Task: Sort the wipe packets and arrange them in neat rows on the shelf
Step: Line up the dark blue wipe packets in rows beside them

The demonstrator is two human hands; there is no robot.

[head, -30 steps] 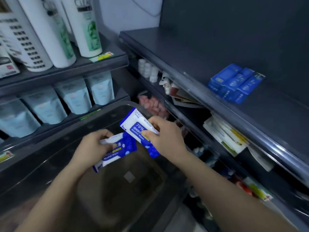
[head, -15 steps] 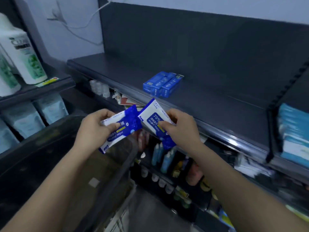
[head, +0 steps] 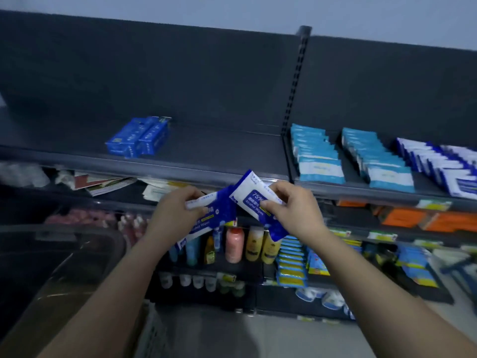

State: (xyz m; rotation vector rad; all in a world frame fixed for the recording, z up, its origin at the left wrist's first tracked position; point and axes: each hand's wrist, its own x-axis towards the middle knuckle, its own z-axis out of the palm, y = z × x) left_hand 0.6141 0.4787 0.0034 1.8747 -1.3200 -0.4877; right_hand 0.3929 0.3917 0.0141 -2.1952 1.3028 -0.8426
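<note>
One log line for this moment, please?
left hand grips blue wipe packet | right hand grips white-faced wipe packet | shelf ahead

The right packet (head: 254,200), gripped by the right hand (head: 294,210), reads "75%" above "Alcohol Wipes". The left packet (head: 214,219), gripped by the left hand (head: 175,215), shows only "Wipes" legibly. The shelf-edge labels (head: 433,203) are too blurred to read.

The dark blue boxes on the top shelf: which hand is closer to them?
Left. The left hand is below the dark blue boxes, slightly to their right; the right hand is farther right, nearer the light blue packets.
</note>
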